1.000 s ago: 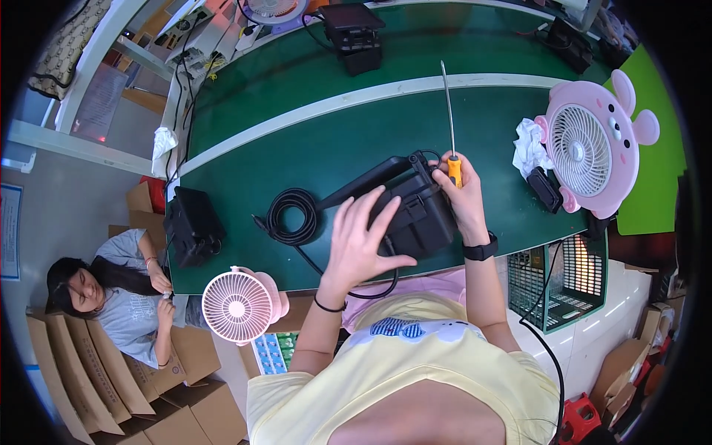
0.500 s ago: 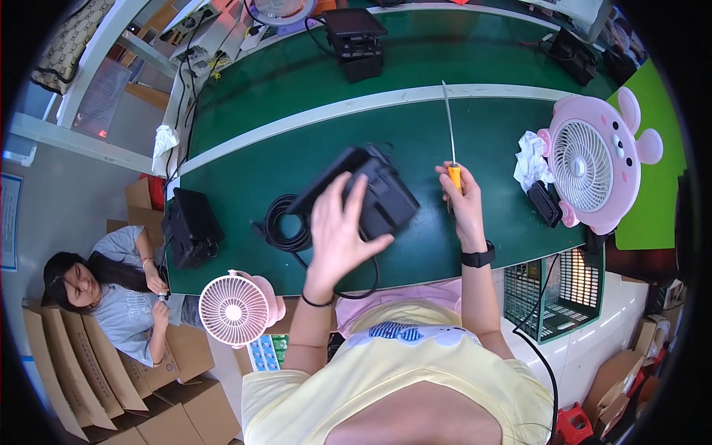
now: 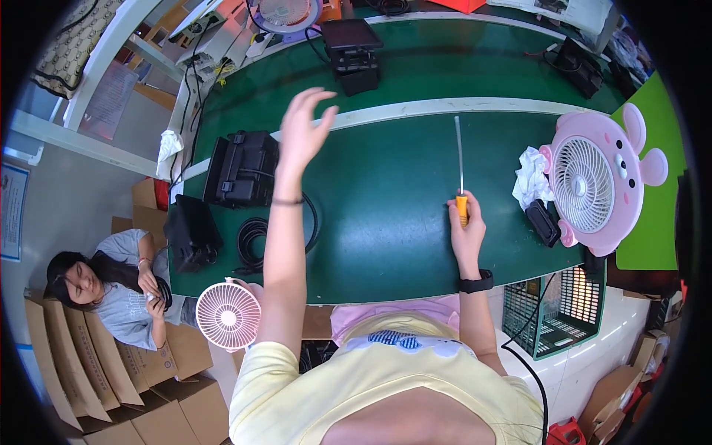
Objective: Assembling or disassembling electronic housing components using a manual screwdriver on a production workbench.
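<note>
My left hand (image 3: 302, 132) is raised over the green table with its fingers apart, holding nothing. Below and left of it rests a black boxy device (image 3: 248, 169) with a hinged panel, and its coiled black cable (image 3: 252, 241) lies in front. In my right hand (image 3: 467, 226) a screwdriver (image 3: 461, 202) with a yellow handle is gripped, its long shaft pointing away from me. Beyond my left hand another black device (image 3: 356, 59) stands on the far strip of the table. A further black device (image 3: 194, 231) sits at the left table edge.
A pink animal-shaped fan (image 3: 586, 182), crumpled white tissue (image 3: 532, 176) and a small black object (image 3: 544, 224) are at the right. A small pink fan (image 3: 228, 315) is at the near left edge. A co-worker (image 3: 122, 285) sits left beside cardboard boxes (image 3: 174, 426). Below right stands a green crate (image 3: 552, 315).
The black device and its cable have moved from the middle of the table to the left. My left hand has let go and moved far forward. My right hand came slightly nearer with the screwdriver.
</note>
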Demonstrator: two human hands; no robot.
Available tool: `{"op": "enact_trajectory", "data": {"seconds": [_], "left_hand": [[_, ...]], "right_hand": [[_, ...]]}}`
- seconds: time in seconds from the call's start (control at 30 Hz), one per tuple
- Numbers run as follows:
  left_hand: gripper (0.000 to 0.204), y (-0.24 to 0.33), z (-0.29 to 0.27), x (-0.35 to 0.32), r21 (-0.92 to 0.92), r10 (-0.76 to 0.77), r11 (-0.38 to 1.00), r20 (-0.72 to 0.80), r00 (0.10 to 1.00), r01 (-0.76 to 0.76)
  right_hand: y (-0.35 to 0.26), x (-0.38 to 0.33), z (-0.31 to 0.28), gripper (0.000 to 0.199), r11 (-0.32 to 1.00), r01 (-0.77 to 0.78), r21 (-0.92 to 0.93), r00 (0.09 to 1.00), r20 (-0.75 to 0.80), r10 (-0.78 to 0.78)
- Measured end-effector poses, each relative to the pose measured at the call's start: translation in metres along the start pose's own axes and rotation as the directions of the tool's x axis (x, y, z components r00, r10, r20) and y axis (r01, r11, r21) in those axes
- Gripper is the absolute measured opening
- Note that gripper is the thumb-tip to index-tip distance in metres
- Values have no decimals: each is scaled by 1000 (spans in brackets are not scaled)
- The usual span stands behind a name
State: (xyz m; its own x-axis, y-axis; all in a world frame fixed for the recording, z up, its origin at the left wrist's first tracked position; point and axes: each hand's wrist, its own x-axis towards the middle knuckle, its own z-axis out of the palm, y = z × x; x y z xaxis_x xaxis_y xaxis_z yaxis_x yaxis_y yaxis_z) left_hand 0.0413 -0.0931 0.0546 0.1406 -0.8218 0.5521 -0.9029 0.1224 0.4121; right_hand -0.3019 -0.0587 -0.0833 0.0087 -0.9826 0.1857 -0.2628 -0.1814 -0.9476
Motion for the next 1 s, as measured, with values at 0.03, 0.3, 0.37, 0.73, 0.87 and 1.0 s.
{"op": "enact_trajectory", "data": {"seconds": [0.03,0.3,0.37,0.73,0.87,1.0], "left_hand": [[30,-4,20,16,13,83,996,36,996,-83],[39,-17,113,91,-246,-114,957,158,981,151],[29,-24,118,86,-361,-286,897,-39,958,253],[19,130,10,-53,-304,-62,952,-109,992,26],[34,172,-31,-82,1,232,968,393,890,-253],[56,161,-68,-64,221,300,914,203,932,-341]], "right_hand": [[-1,-1,1,35,1000,-6,-28,999,47,7],[-1,-1,2,32,997,71,-28,997,-9,-72],[-1,-2,-1,32,997,62,-37,998,-13,-62],[-2,-1,0,36,958,-97,270,995,21,94],[4,4,-4,38,936,-105,337,994,-2,112],[9,4,-11,40,919,-116,377,992,8,122]]}}
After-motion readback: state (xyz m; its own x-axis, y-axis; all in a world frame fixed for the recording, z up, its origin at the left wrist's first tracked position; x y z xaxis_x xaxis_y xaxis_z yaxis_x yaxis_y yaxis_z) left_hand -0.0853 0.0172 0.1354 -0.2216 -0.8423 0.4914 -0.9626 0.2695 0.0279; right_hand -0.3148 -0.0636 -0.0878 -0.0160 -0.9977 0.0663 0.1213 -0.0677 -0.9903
